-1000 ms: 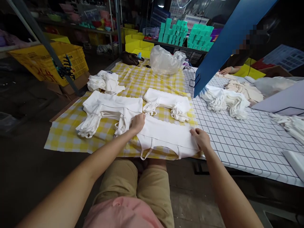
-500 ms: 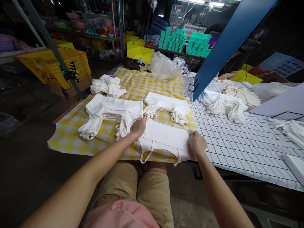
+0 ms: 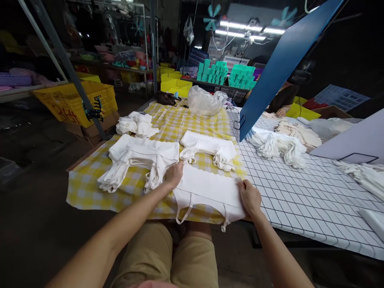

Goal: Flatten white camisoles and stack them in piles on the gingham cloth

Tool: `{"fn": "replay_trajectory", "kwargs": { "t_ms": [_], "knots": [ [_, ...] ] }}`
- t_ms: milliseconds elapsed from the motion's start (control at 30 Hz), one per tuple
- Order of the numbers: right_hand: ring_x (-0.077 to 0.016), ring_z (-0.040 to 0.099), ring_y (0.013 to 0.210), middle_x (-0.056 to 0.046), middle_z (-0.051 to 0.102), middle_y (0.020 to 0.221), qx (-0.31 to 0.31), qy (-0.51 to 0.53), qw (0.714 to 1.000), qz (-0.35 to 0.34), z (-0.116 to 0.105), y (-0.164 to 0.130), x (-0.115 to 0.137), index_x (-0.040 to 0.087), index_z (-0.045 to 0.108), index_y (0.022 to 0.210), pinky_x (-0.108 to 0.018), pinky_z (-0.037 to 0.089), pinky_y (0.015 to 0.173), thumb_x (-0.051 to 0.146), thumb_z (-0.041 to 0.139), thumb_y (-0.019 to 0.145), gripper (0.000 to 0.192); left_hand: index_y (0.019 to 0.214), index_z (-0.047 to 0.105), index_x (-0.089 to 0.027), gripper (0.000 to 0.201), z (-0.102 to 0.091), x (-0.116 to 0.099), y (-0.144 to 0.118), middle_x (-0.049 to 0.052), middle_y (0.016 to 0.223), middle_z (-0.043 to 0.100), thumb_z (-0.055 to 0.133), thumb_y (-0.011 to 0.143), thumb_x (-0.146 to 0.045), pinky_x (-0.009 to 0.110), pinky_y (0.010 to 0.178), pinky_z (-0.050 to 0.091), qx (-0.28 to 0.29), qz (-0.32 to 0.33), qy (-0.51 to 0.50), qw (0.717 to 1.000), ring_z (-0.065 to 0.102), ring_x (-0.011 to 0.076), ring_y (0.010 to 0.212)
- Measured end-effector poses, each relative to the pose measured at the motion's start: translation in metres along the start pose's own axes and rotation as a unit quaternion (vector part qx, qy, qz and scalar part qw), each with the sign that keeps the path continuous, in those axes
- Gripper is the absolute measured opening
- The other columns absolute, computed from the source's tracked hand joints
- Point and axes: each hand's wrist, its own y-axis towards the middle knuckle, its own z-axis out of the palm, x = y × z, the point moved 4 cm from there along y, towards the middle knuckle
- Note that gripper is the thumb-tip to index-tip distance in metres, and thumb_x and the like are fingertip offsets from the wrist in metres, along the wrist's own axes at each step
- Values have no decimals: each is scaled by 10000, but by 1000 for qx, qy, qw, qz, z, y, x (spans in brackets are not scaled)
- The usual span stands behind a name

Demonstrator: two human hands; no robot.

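A white camisole top (image 3: 210, 186) with thin straps lies spread at the table's near edge, its straps toward me. My left hand (image 3: 175, 175) grips its upper left corner, fingers closed. At the opposite side, my right hand (image 3: 249, 196) pinches the right edge of the same top. Left of it rests a stack of white strapped tops (image 3: 144, 150), close against my left hand. Beyond the spread top sits a smaller stack of white tops (image 3: 208, 144). A crumpled heap of white cloth (image 3: 137, 124) lies farther back on the left.
A yellow checked cloth (image 3: 87, 192) covers the left of the table, a white grid cloth (image 3: 288, 192) the right. A blue panel (image 3: 282, 64) leans over the middle. White garments (image 3: 279, 146) lie right of it. Another person's hand (image 3: 282, 112) is behind. A yellow crate (image 3: 75, 102) stands left.
The view has tilted up, so the table sits lower in the picture. Both hands keep hold of the top, which lies nearly as before.
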Motion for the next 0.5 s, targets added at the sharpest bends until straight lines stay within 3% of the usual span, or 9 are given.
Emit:
{"fn": "replay_trajectory", "kwargs": {
  "t_ms": [133,233,367,500],
  "knots": [
    [-151,466,586,-17,554,608,-42,195,980,-20,-26,-4,-10,202,499,659,-255,338,563,536,398,794,374,818,602,-172,245,-15,-1,0,85,824,659,375,871,-247,268,675,406,21,-13,-63,998,602,198,813],
    [-124,419,541,11,502,573,-39,308,951,-1,-56,-8,-16,194,506,651,-236,331,499,593,495,702,402,684,558,-175,236,-36,-4,0,14,635,604,410,842,-267,232,586,408,35,11,-128,991,586,155,658],
    [-91,376,497,36,460,562,-42,390,920,17,-104,2,-8,190,513,665,-210,294,434,556,587,656,374,637,500,-169,201,-72,-20,15,-61,465,450,430,807,-250,189,443,355,75,38,-302,950,477,91,416],
    [-71,330,475,44,400,527,-102,376,921,-30,-151,33,16,183,508,651,-215,254,413,499,611,668,333,566,493,-158,197,-127,-54,47,-79,420,364,516,756,-204,165,415,295,-8,72,-347,935,387,52,362]
  ]
}}
